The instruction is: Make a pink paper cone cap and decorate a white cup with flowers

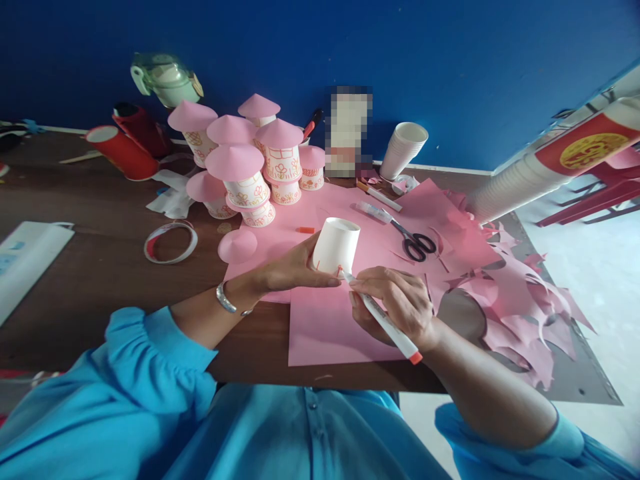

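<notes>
My left hand (295,268) is wrapped round a white paper cup (337,243), which stands tilted over pink paper. In my right hand (395,300) is a white marker (385,321) with an orange-red end; its tip touches the cup near the lower rim. Small red marks show on the cup there. An orange cap (305,230) lies on the pink paper (325,327) behind my left hand. To the back left stand several decorated cups with pink cone roofs (235,162), some stacked, with flowers drawn in red and yellow.
Black-handled scissors (419,247) and another marker (385,199) lie beyond my right hand. Pink scraps (525,300) cover the right side. Stacked white cups (404,150) stand by the blue wall. A tape roll (171,242), red cup (117,152) and white box (27,260) are left.
</notes>
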A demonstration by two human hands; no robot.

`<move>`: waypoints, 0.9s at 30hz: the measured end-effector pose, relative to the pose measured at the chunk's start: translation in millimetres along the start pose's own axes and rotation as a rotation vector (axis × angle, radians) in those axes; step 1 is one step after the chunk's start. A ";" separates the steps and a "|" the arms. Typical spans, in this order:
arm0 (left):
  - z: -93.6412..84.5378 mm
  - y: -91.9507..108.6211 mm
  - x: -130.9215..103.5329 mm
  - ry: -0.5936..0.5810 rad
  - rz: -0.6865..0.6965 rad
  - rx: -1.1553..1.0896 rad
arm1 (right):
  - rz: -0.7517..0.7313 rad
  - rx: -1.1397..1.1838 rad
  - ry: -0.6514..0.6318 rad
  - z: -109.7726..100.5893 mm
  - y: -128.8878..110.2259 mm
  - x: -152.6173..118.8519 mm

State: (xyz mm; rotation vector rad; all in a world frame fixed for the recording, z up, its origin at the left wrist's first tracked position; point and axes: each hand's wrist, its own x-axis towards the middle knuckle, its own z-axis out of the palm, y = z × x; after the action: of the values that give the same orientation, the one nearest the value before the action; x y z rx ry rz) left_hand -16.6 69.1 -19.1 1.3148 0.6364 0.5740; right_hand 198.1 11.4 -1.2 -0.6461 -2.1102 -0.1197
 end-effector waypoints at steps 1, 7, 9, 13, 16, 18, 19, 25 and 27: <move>0.0 0.1 -0.1 0.002 -0.003 0.004 | 0.001 -0.001 -0.001 0.1 0.0 0.1; -3.6 -5.3 0.4 0.018 -0.001 0.069 | -0.034 0.014 0.039 -1.1 -0.8 1.3; -4.6 -6.8 0.5 0.027 0.003 0.082 | -0.038 0.013 0.052 -1.6 -0.9 1.4; -3.2 -3.4 -0.9 0.057 0.009 0.034 | -0.031 0.006 0.052 -2.2 -0.6 1.7; -0.9 1.5 -2.2 0.048 0.029 -0.047 | -0.036 -0.011 0.074 -3.3 -0.1 3.2; -0.2 2.7 -2.2 0.032 0.048 -0.095 | -0.029 -0.031 0.089 -4.3 0.2 4.4; -0.2 2.4 -1.9 0.024 0.056 -0.116 | -0.022 -0.040 0.091 -4.8 0.4 4.9; -1.7 -4.8 -0.7 -0.023 0.099 -0.210 | -0.007 -0.049 0.048 -5.7 0.0 5.6; -1.3 -4.6 -1.8 -0.022 0.123 -0.224 | -0.005 -0.047 0.060 -5.4 0.1 5.5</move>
State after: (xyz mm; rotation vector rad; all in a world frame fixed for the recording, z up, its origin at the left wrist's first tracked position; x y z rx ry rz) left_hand -18.8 68.0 -23.6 1.1526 0.4604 0.7090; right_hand 199.6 12.0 6.3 -0.6568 -2.0568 -0.1898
